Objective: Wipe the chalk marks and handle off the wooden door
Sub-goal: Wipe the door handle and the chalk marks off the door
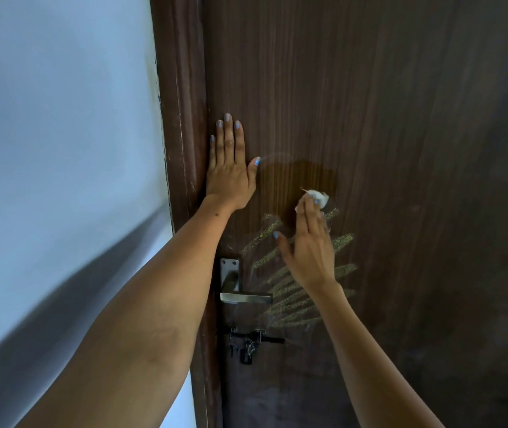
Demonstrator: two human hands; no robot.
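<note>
A dark wooden door (401,118) fills the right of the head view. Yellowish chalk marks (289,299) run in slanted strokes beside and above the metal lever handle (245,297). My left hand (229,168) lies flat, fingers up, against the door near its left edge. My right hand (310,245) presses a small white wad of tissue (319,197) under its fingertips against the door, at the upper edge of the chalk strokes. A darker, damp-looking wiped patch (299,183) shows just above the tissue.
The brown door frame (181,118) stands left of the door, with a pale blue wall (61,118) beyond it. Below the handle sits a black sliding bolt with a small padlock (248,350).
</note>
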